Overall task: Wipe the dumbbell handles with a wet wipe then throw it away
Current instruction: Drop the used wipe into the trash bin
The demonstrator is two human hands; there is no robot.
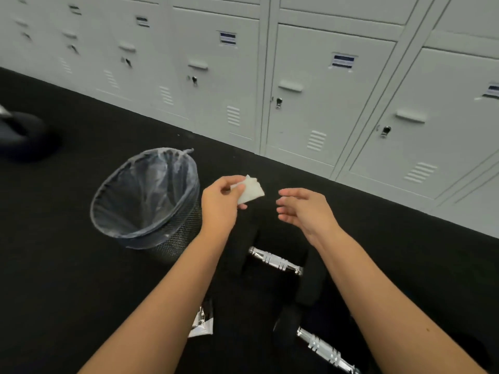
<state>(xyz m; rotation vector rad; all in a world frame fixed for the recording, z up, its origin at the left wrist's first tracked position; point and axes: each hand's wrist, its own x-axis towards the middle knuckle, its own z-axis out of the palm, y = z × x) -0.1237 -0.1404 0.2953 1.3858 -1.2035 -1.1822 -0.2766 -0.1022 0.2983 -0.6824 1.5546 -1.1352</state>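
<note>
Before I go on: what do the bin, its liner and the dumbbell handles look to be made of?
Bin: seemingly black metal mesh, going by the fine perforated wall. Liner: thin clear plastic film, wrinkled, glossy and folded over the rim. Dumbbell handles: bright chromed metal with ringed grooves and sharp reflections; the ends look like matt black rubber, though they are too dark to be sure.

Folded white wet wipe (249, 190) sits at 12 o'clock from two black dumbbells; chrome handles (275, 260) (325, 350) lie diagonally on the floor.

Bin (145, 201) left of dumbbells (275, 261)
</note>
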